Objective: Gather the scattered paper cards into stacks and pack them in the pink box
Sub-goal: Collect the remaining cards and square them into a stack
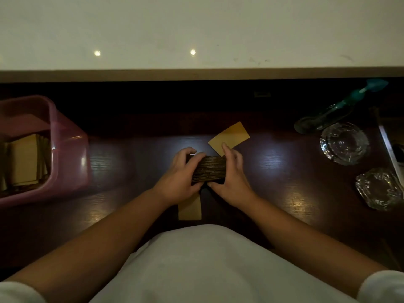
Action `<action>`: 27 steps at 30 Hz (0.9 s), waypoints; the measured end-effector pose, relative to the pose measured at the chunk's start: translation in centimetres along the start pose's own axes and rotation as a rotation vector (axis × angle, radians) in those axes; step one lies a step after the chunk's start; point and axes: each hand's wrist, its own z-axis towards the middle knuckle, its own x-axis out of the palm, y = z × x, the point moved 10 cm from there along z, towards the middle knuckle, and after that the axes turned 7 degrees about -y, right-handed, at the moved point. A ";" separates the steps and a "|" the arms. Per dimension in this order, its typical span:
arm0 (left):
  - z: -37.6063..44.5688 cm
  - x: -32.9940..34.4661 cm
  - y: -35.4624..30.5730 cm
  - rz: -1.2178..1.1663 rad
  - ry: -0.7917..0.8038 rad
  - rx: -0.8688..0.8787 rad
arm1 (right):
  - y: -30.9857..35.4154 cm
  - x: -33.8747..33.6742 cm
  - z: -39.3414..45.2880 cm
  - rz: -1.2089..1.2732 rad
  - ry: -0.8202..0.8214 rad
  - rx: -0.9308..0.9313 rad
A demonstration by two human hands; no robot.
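Both hands are clamped on one thick stack of cards (208, 170), centre of the dark desk (131, 154), edge-on to the camera so the layered edges show.

Left hand (179, 178): fingers curled over the stack's left end, thumb at the near corner, gripping it. Right hand (231, 176): palm against the right end, thumb meeting the left thumb at the near edge, fingers mostly extended along the side. Its index finger (225, 148) reaches past the stack and its tip overlaps the near corner of a loose card (229, 136) (can't tell whether it actually presses on it). That card lies flat and angled, just beyond the stack.

A second loose card (189, 208) lies flat nearer the body, partly hidden under the left wrist, just below the stack.

Pink box (65, 149) is at the left edge of the desk, well apart from the hands, open top, already holding upright bundles of cards (24, 159) (count unreadable in the dim light).

Right side of the desk: two clear glass ashtrays, one (344, 143) farther and one (379, 188) nearer, plus a teal-and-clear bottle-like object (336, 108) lying beyond them. None touch the cards.
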 end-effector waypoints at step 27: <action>-0.1 -4.2 0.5 -0.810 -0.213 -0.443 | 2.2 -2.4 -0.1 0.321 0.009 0.224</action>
